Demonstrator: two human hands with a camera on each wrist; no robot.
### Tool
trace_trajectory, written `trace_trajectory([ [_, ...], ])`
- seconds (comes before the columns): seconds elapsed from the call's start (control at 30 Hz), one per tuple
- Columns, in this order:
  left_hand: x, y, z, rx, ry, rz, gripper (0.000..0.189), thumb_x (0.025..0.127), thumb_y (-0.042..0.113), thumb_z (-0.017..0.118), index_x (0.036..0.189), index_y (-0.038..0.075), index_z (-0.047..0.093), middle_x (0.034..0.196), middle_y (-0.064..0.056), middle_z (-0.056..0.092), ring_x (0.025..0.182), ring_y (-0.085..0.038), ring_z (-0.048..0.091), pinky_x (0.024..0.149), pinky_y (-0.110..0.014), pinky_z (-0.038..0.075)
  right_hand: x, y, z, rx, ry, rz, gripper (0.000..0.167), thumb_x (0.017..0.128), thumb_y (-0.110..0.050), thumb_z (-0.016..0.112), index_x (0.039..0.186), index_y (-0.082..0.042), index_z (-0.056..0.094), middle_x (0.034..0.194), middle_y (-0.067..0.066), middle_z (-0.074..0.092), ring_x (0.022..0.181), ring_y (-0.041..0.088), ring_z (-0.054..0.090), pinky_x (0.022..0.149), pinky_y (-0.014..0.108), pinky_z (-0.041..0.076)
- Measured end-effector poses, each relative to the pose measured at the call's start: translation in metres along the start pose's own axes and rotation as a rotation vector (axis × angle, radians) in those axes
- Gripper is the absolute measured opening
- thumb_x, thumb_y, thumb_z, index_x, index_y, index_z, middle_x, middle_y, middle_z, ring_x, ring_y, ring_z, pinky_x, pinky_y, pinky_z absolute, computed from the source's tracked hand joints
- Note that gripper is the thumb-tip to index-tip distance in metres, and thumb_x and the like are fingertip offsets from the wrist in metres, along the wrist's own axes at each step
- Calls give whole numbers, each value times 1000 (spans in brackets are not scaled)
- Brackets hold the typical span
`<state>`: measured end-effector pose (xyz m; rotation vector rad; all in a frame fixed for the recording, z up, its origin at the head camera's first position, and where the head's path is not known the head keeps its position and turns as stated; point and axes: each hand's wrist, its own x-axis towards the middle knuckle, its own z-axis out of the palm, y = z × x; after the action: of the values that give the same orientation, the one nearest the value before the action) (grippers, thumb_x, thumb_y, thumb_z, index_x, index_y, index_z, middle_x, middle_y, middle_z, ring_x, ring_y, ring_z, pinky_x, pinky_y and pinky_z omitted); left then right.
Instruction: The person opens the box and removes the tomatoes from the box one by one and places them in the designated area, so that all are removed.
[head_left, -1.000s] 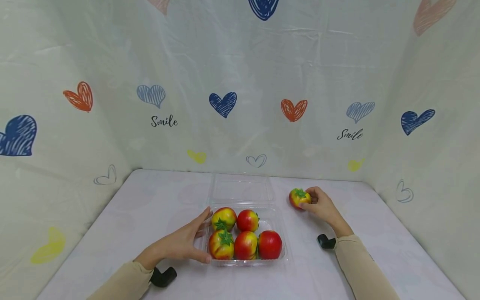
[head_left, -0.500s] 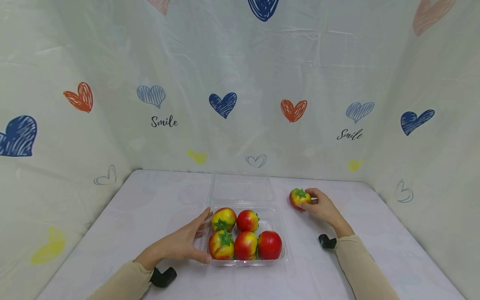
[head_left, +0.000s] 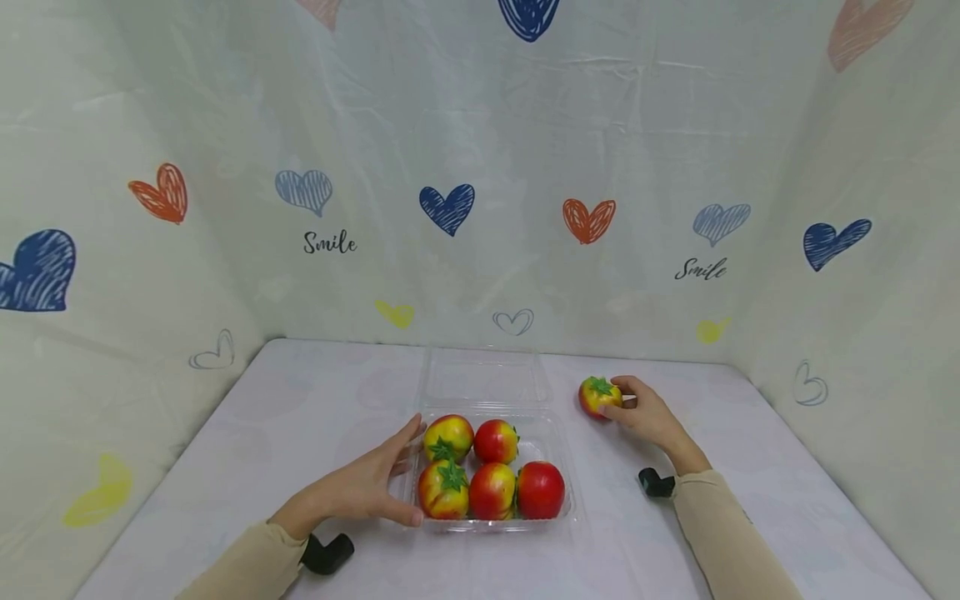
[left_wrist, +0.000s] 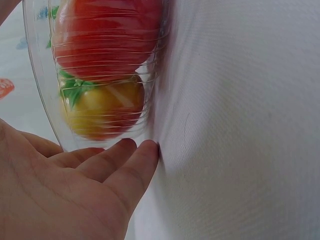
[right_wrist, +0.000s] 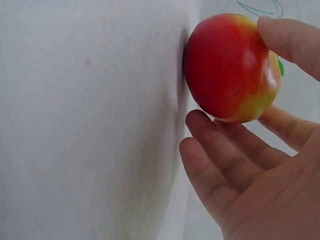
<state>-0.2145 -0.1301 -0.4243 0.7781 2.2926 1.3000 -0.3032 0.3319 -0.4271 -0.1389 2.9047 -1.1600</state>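
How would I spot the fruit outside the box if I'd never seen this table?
On the white table, find the open clear box of fruits. Right of its lid is a red-and-yellow fruit with green leaves on top; unlike the others, it is outside the box.

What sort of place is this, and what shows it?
Probably an indoor tabletop recording booth, not a working kitchen. Signs: pale sheeting printed with coloured hearts and "Smile" on three sides of a white cloth-covered table; on it, a clear plastic box of glossy round red and yellow fruits.
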Motion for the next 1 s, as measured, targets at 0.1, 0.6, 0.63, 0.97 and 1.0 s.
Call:
trace_trajectory([
  [0.1, 0, 0, -1, -2, -1, 2, 121, 73, 37, 83, 154, 9, -3, 159, -16, 8, 138, -36, 30, 107, -41, 37, -1, -1, -1, -7, 8, 3, 66, 86, -38, 70, 137, -4, 44, 131, 22, 49, 104, 32, 55, 83, 38, 53],
  [0.6, -2, 1, 1, -11, -1, -12, 121, 73, 38, 83, 154, 10, -3, 159, -17, 8, 138, -36, 31, 107, -42, 37, -9, -10, -16, -87, 52, -1, 63, 88, -43, 65, 133, -2, 48, 130, 23, 53, 100, 33, 59, 80, 42, 53],
  [0.63, -2, 1, 1, -11, -3, -10, 121, 73, 38, 82, 154, 9, -3, 159, -17, 8, 138, -36, 31, 107, -42, 37, -10, -11, -17, -83, 61, -13, 62, 89, -42, 65, 133, -2, 48, 129, 23, 54, 99, 32, 59, 78, 40, 53],
  [0.97, -3, 3, 0, -7, -2, -2, 121, 73, 37, 83, 153, 8, -4, 159, -17, 7, 138, -37, 31, 107, -42, 37, -14, -28, -24, -65, 147, -40, 54, 92, -41, 62, 129, -3, 52, 124, 20, 59, 92, 27, 60, 68, 29, 52],
  [1.0, -3, 3, 0, -9, -2, -2, 121, 73, 37, 83, 153, 8, -4, 159, -17, 7, 138, -37, 31, 107, -42, 37, -15, -30, -24, -66, 151, -43, 53, 92, -40, 62, 129, -4, 52, 123, 19, 59, 92, 27, 60, 68, 29, 52],
])
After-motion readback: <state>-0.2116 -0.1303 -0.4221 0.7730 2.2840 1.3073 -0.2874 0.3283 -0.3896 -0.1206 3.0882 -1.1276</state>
